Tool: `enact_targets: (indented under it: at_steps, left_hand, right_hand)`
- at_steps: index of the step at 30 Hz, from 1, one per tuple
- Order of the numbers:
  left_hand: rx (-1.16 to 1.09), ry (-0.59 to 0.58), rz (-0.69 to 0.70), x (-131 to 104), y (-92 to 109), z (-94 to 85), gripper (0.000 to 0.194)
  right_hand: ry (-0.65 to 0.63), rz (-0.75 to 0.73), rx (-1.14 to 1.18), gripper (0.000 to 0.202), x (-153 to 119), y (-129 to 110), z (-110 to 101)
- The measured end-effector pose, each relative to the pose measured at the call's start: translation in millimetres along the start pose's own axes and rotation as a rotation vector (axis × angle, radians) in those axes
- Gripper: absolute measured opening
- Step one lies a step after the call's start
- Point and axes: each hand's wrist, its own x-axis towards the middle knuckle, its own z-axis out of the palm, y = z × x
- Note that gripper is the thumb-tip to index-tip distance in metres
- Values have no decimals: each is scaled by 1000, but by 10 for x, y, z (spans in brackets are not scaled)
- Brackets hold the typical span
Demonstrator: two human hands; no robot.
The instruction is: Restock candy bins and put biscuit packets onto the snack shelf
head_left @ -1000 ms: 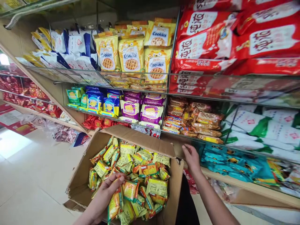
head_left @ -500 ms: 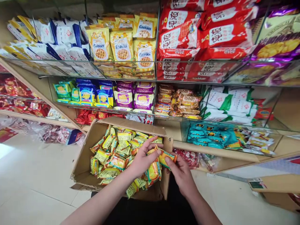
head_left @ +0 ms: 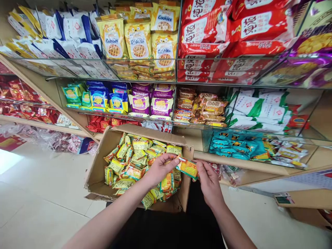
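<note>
A small yellow and green snack packet (head_left: 188,168) is stretched between my two hands, over the right side of an open cardboard box (head_left: 94,166). My left hand (head_left: 161,168) pinches its left end between thumb and fingers. My right hand (head_left: 208,176) grips the packet's right end. Many packets of the same kind (head_left: 124,173) lie loose in the box, yellow with orange and green ends. One packet (head_left: 167,181) lies just below the held one, partly behind my left wrist.
Glass-fronted shelves rise behind the box, with cookie bags (head_left: 138,41), red biscuit bags (head_left: 256,26) and purple soda biscuit packs (head_left: 161,105). Teal packets (head_left: 230,145) fill a lower bin. Another cardboard box (head_left: 306,200) stands on the tiled floor (head_left: 38,193) at the right.
My left fingers, spread before, have closed on the packet's left end. The packet has turned to show its lettered face and moved slightly right. The view has shifted a little.
</note>
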Motion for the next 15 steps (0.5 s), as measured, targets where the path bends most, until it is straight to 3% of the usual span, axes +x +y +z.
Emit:
enact_targets:
  at_steps: [3,7,15]
  left_hand:
    - [36,-28,-41,-33,-24,-58,26]
    - [33,-89,-95,-87,-69,-156,26]
    - [34,58,-40,-114,-214,-79,30]
  right_hand:
    - [35,-43,-100,38,0,21,4]
    - [-23,-27,-132,40,11,87,0]
    - [0,270,165,44,-26,238,120]
